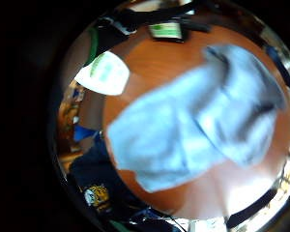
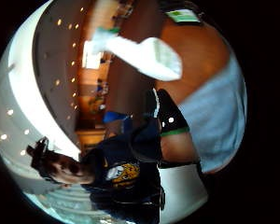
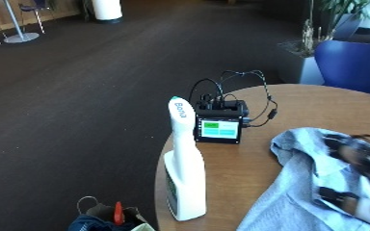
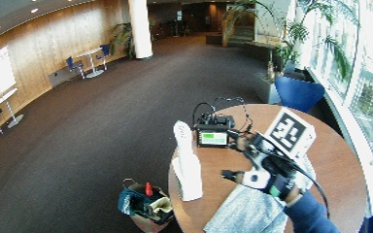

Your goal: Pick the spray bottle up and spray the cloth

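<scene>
A tall white spray bottle (image 3: 184, 163) with a green-tipped nozzle stands upright near the round wooden table's (image 3: 236, 168) left edge. To its right a light blue-grey cloth (image 3: 300, 192) lies crumpled on the tabletop. My gloved right hand (image 3: 355, 159) hovers over the cloth, well to the right of the bottle, with fingers relaxed and nothing held. In the wide view the hand (image 4: 264, 167) is above the cloth (image 4: 248, 213), apart from the bottle (image 4: 186, 165). The little finger side palm view looks down on the cloth (image 1: 198, 130), with the bottle (image 1: 104, 72) beside it.
A small black device with a green screen (image 3: 218, 127) and cables sits on the table behind the bottle. An open bag (image 3: 108, 219) stands on the floor by the table's left edge. A blue chair (image 3: 358, 62) is beyond the table.
</scene>
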Demonstrator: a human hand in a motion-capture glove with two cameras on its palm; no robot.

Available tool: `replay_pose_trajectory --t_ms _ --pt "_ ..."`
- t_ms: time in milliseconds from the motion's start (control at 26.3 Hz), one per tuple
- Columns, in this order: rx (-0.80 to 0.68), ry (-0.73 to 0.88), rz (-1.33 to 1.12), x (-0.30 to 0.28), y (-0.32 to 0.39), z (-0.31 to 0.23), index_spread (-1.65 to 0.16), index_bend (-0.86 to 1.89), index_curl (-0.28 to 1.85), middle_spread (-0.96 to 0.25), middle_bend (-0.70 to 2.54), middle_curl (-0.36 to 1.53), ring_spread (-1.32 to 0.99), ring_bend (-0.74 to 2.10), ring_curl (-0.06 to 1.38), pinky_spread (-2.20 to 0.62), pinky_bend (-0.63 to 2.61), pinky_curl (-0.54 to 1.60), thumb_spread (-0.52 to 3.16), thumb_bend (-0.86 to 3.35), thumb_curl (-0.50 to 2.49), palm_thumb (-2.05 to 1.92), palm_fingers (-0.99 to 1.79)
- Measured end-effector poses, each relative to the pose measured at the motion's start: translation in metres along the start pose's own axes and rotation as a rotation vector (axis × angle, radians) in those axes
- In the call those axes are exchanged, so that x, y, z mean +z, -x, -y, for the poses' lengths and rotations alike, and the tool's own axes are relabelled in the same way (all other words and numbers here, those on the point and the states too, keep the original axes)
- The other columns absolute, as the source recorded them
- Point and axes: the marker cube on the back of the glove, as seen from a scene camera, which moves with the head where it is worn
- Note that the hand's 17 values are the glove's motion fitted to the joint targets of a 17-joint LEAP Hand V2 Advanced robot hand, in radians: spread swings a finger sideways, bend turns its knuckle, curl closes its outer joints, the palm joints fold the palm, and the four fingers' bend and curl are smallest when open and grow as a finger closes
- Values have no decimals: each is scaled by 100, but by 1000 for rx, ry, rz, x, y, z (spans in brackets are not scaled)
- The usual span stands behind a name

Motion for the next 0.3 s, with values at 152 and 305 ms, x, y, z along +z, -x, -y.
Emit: replay_pose_trajectory --t_ms 152,305 --pt "202 -79 -316 -65 -54 -93 -40 23 15 -2 47 36 0 46 29 17 58 34 108 -3 53 68 28" --pt "477 -316 -495 -107 -118 -170 -39 27 19 -2 43 35 1 43 27 20 50 31 112 -1 52 71 38"
